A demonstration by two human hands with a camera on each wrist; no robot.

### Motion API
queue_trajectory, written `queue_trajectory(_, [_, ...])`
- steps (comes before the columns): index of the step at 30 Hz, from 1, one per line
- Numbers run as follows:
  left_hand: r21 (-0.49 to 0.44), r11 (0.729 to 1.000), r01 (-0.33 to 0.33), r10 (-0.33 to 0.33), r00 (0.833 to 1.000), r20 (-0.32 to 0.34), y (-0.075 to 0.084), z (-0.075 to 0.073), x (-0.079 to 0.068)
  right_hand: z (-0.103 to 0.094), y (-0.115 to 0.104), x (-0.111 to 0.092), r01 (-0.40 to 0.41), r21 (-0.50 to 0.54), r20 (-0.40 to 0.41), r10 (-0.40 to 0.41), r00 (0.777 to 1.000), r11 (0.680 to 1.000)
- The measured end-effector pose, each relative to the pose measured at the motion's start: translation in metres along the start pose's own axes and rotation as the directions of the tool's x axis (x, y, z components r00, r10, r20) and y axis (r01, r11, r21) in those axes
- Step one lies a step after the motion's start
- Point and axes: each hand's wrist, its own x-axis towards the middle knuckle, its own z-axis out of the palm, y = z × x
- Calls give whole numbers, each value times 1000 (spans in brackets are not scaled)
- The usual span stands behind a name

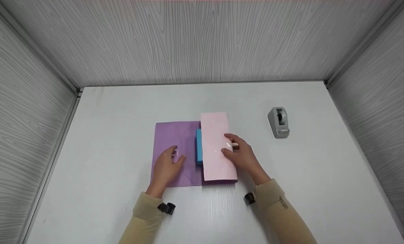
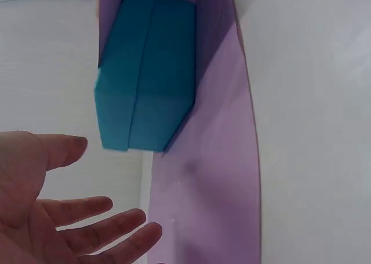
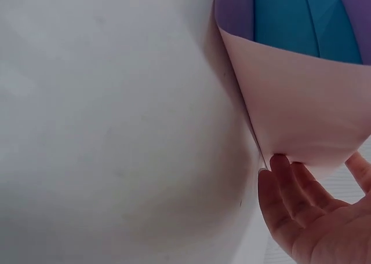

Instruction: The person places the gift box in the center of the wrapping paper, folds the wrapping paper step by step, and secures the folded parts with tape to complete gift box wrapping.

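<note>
A sheet of paper, purple (image 1: 176, 135) on one face and pale pink (image 1: 216, 149) on the other, lies on the table with its right part folded up and over a blue box (image 1: 199, 145). The box's left side shows past the fold in the head view; its end faces appear in both wrist views. My right hand (image 1: 244, 156) touches the folded pink part at its right side, fingers and thumb against the paper (image 3: 307, 113). Above the purple left part my left hand (image 1: 166, 167) hovers, fingers loosely bent and apart, holding nothing; the box (image 2: 148, 73) is near it.
A grey tape dispenser (image 1: 279, 122) stands on the white table (image 1: 113, 135) to the right of the paper. Grey wood-grain panels (image 1: 202, 44) wall in the table at the back and both sides.
</note>
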Motion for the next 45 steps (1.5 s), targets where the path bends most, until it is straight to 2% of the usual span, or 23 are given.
queue_trajectory(3, [52,998,45,-43,998,-36,-12,-16,-1,0,2,1,-8,5,-2,8,1000,1000])
queue_trajectory(8, [144,980,137,-131,990,-53,-30,-36,-3,1,5,2,-21,16,-7,21,1000,1000])
queue_trajectory(13, [220,952,215,-212,977,-40,-38,-46,-4,0,5,0,0,40,-14,1,1000,999])
queue_trajectory(18, [224,939,260,-269,963,11,-42,-49,-5,2,5,-1,-10,49,-19,10,1000,999])
queue_trajectory(26, [201,947,252,-260,965,17,-40,-44,-3,2,5,0,-32,55,-1,32,999,998])
queue_trajectory(35, [225,946,235,-243,970,8,-43,-42,1,0,3,0,-19,56,2,18,1000,998])
queue_trajectory(45, [165,951,262,-264,964,-13,-42,-45,2,0,3,2,-15,87,9,14,1000,996])
